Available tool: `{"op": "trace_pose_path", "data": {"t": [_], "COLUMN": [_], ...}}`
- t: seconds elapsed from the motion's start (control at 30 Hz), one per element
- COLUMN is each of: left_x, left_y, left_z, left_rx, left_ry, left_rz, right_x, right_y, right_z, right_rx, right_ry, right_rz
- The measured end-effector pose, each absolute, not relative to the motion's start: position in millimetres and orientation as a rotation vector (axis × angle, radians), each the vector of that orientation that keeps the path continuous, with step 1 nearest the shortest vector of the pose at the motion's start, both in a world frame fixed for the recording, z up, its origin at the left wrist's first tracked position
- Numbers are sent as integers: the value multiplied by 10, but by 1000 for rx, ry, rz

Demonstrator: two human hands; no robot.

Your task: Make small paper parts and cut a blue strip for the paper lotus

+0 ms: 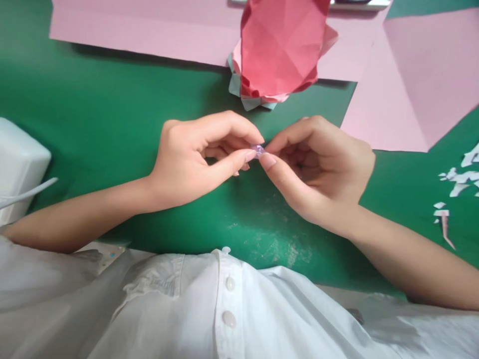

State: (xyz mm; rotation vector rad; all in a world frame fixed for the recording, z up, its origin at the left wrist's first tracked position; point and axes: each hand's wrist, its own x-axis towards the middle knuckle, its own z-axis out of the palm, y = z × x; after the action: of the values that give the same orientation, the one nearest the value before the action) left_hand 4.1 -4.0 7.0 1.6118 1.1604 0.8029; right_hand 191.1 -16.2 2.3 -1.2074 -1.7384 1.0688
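Note:
Between the fingertips of both hands is a tiny purple piece (258, 149), shiny or patterned; its exact kind is too small to make out. My left hand (202, 154) pinches it from the left with thumb and forefinger. From the right, my right hand (318, 164) pinches its other side the same way, the other fingers curled in. Both hands are held above the green tabletop (149, 94). Just beyond them stands a folded red paper flower (280, 50) with pale pink and grey-blue paper points around its base.
Pink paper sheets (149, 30) lie along the far side, and a creased pink sheet (430, 75) is at the right. White paper scraps (460, 179) are scattered at the right edge. A white box-like object (22, 159) with a pale cord (33, 192) sits at the left.

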Motion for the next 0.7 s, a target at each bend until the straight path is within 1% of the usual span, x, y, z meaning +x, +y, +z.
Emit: {"op": "trace_pose_path", "data": {"t": [0.33,0.6,0.7], "left_x": [24,19,19], "left_y": [-16,-6,-10], "left_z": [41,77,73], "left_rx": [1697,1680,1672], "left_ry": [1141,1183,1198], "left_rz": [808,734,731], "right_x": [1932,1940,1940], "right_y": [-165,-166,-177], "right_z": [22,14,12], "right_rx": [-1275,-1228,-1228], "right_ry": [-1739,-1858,-1881], "right_rz": [1082,899,877]}}
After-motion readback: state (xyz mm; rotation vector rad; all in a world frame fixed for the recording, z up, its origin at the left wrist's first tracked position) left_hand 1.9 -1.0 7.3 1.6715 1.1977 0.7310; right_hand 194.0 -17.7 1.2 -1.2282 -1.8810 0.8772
